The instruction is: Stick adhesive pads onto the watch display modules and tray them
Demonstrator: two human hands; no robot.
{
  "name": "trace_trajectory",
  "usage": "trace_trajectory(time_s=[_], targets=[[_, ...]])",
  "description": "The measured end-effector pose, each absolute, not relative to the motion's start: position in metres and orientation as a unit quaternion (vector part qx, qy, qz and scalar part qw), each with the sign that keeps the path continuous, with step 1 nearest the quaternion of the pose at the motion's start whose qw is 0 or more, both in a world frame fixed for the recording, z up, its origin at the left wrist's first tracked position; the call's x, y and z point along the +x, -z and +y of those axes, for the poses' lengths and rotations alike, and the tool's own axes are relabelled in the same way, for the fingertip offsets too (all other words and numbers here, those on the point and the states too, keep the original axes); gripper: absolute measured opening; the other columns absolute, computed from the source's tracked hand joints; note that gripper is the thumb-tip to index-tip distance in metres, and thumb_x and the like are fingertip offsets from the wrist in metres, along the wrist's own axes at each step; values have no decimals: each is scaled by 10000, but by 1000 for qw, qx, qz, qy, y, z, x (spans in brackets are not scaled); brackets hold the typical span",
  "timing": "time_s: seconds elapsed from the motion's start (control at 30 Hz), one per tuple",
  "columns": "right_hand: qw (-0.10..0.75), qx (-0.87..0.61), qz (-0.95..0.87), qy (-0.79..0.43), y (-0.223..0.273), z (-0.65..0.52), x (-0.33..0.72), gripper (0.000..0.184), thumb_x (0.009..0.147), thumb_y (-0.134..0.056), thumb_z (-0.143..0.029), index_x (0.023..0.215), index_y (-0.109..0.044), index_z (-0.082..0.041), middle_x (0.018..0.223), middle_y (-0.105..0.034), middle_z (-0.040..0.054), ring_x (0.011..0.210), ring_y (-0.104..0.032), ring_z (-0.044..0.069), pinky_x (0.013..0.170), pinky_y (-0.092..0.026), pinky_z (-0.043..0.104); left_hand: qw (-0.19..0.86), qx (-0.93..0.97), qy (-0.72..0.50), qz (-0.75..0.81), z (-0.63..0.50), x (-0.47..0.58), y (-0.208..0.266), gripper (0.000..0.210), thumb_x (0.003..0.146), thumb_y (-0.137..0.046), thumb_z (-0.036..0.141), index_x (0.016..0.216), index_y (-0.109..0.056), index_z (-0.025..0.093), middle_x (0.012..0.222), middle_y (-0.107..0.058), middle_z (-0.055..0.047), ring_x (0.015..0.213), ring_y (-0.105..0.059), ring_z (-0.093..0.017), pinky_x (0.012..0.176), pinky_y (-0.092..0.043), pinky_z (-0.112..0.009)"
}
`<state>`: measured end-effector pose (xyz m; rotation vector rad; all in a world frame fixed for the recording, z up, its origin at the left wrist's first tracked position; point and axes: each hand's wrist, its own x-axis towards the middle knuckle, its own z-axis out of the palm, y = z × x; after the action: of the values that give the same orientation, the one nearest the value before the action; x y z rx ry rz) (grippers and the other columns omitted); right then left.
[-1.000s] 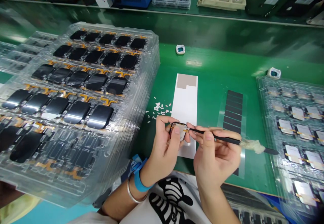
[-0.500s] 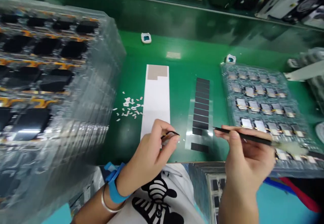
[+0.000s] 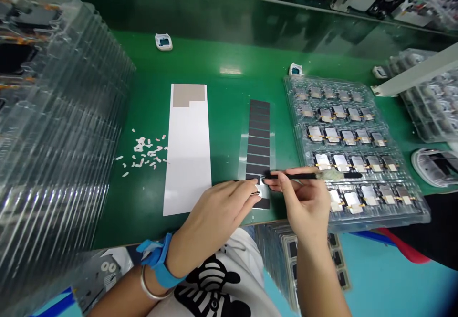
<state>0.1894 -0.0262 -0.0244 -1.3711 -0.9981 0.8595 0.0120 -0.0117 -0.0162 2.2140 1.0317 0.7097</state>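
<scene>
My left hand point(image 3: 220, 209) lies over the lower part of a clear strip of black rectangular stickers point(image 3: 258, 135). Its fingers are pinched on a small dark-edged, shiny part, mostly hidden by them. From the right, my right hand point(image 3: 307, 202) grips slim black tweezers point(image 3: 300, 176) with a pale wrapping near the back end. Their tip is at the lower stickers, close to my left fingertips; contact cannot be made out. A white sheet point(image 3: 189, 154) with a beige patch at its top lies left of the strip.
Small pale scraps point(image 3: 146, 152) are scattered left of the sheet. A tall stack of clear trays point(image 3: 96, 92) stands at left. At right lies a clear tray of small silvery modules point(image 3: 296, 121). Two white square housings point(image 3: 163, 42) sit farther back, with a shelf above.
My left hand has moved right, over the sticker strip, with the small part. My right hand has brought the tweezers tip to the lower stickers. The camera view has shifted right.
</scene>
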Motion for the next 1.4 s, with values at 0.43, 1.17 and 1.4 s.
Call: trace_trajectory(time_s=[0.43, 1.17, 1.4], targets=[[584, -593, -425, -355, 24, -26, 186, 175, 867, -762, -241, 927, -611, -177, 872, -768, 51, 654, -766, 181, 630, -662, 243, 304, 825, -253, 404, -12, 12, 17, 156, 1050, -457, 264, 1051, -583, 172, 1009, -745, -101, 843, -727, -233, 711, -604, -358], [684, -439, -482, -327, -21, -29, 92, 213, 929, -585, -35, 1016, -536, -223, 889, -717, 19, 850, -766, 173, 707, -698, 304, 382, 683, -403, 474, -9, -37, 1, 322, 982, -537, 167, 1276, -667, 185, 959, -748, -35, 672, -616, -110, 625, -483, -205], [694, -431, -512, -265, -9, -24, 81, 229, 902, -604, -19, 1008, -530, -209, 888, -706, 22, 899, -758, 204, 744, -702, 388, 397, 682, -406, 461, -12, -41, 5, 450, 1050, -406, 262, 1490, -485, 214, 972, -647, -60, 706, -560, -141, 642, -450, -257]])
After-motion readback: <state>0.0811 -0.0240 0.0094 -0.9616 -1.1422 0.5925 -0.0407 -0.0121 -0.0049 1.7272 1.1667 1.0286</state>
